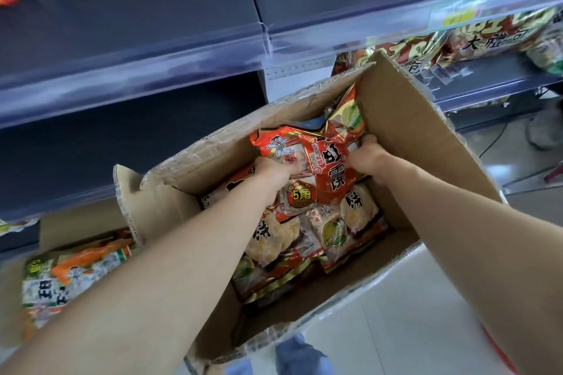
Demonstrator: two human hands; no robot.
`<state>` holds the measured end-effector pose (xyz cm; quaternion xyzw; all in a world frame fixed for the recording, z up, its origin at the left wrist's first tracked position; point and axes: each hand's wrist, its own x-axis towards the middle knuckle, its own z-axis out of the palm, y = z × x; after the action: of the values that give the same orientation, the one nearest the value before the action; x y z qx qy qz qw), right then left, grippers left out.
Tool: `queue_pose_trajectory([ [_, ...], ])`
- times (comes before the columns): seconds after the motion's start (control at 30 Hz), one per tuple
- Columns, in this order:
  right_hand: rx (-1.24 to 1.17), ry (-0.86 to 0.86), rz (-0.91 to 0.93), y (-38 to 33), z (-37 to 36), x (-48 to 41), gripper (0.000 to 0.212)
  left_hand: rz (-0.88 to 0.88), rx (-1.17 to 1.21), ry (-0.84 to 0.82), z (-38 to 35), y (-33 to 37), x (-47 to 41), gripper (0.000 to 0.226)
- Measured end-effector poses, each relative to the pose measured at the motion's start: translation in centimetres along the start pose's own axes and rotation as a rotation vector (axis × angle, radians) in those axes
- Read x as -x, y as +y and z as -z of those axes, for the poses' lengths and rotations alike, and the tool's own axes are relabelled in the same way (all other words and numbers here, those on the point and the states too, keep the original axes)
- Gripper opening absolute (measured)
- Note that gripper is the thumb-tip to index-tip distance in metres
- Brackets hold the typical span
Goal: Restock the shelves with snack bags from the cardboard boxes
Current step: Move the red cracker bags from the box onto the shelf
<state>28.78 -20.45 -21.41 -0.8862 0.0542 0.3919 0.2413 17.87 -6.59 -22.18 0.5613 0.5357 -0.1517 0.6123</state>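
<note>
An open cardboard box (426, 143) stands on the floor in front of the shelves, holding several red and white snack bags (332, 231). Both my arms reach down into it. My left hand (272, 172) and my right hand (367, 155) each grip one side of a red snack bag (330, 164) lying on top of the pile at the far end of the box. Another bag (347, 114) stands tilted against the box's far wall.
A second cardboard box (48, 231) at lower left holds orange and green snack bags (70, 277). Dark shelf boards (128, 18) with clear price rails run across above. Snack bags (499, 36) lie on the shelf at right. My blue shoes (300, 355) show below.
</note>
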Motion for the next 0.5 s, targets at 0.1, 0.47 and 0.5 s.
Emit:
queue_pose_trajectory([
  [0.1,-0.131,-0.017,-0.027,-0.1,-0.2,-0.8,0.061,0.038,0.090,0.003,-0.2,0.1,-0.8,0.093],
  [0.47,-0.350,-0.062,-0.045,0.1,1.5,2.6,0.063,-0.011,-0.006,-0.057,2.0,-0.6,2.2,0.072],
  [0.5,-0.346,-0.056,-0.028,0.0,2.0,3.3,0.064,-0.023,-0.015,-0.064,2.3,-0.5,3.1,0.072],
])
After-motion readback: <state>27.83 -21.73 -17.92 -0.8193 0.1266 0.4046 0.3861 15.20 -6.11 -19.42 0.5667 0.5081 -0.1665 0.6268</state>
